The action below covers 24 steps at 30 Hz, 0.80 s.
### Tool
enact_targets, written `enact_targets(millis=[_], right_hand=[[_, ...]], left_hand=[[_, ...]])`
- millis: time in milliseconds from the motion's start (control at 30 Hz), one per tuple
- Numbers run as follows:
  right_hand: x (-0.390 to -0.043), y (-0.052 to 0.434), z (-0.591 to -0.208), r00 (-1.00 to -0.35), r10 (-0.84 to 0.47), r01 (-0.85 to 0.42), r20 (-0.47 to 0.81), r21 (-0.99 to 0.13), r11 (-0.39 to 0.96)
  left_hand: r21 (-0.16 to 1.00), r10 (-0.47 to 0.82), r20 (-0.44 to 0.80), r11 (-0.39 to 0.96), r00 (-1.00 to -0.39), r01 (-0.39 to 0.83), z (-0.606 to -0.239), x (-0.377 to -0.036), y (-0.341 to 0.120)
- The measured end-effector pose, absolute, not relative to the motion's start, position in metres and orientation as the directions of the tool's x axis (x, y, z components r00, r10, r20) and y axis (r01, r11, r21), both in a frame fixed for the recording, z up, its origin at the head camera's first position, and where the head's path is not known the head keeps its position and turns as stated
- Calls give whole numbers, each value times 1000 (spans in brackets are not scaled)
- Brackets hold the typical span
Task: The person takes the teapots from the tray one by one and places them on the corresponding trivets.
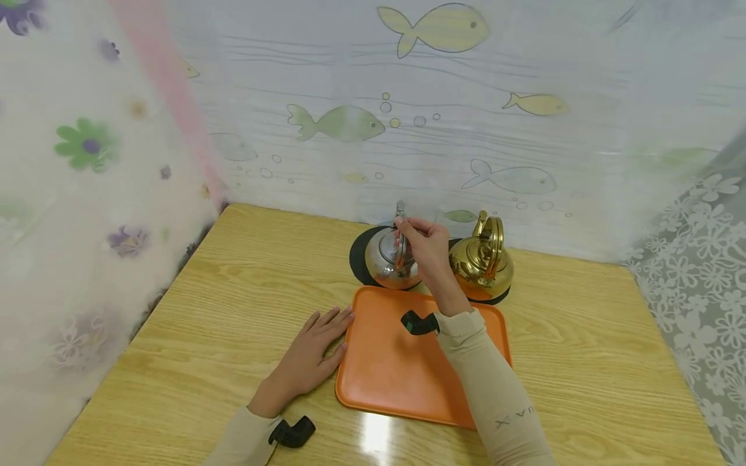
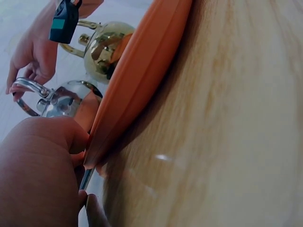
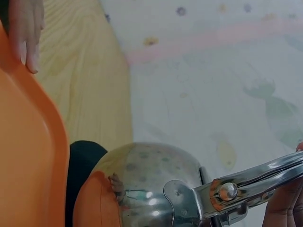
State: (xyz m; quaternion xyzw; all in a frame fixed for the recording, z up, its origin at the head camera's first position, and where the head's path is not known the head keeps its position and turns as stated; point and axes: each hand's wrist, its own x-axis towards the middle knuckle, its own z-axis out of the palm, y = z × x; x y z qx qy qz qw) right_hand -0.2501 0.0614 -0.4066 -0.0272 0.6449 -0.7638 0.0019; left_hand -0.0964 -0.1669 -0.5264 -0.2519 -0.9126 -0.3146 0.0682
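My right hand (image 1: pixel 429 249) grips the raised handle of a shiny silver kettle (image 1: pixel 384 264) at the back of the table. In the right wrist view, fingers (image 3: pixel 284 208) curl under the far end of the steel handle (image 3: pixel 265 176). The silver kettle stands on a round black mat (image 1: pixel 358 262). My left hand (image 1: pixel 309 357) lies on the table with its fingers extended, fingertips against the left rim of an orange tray (image 1: pixel 384 362). The left wrist view shows the fingers at the tray's side wall (image 2: pixel 147 66).
A gold kettle (image 1: pixel 463 264) with its handle up stands just right of the silver one, on another black mat (image 1: pixel 497 299). The tray lies directly in front of both kettles. Behind them hangs a fish-patterned sheet (image 1: pixel 344 175) along the wooden table's (image 1: pixel 262 259) back edge.
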Motion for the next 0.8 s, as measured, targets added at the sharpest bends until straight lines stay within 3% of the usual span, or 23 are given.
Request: enact_targets(millis=[800], right_hand=[[-266, 55, -411, -999, -27, -16, 20, -993, -121]], left_hand=[[544, 420, 259, 680, -870, 491, -528, -97, -168]])
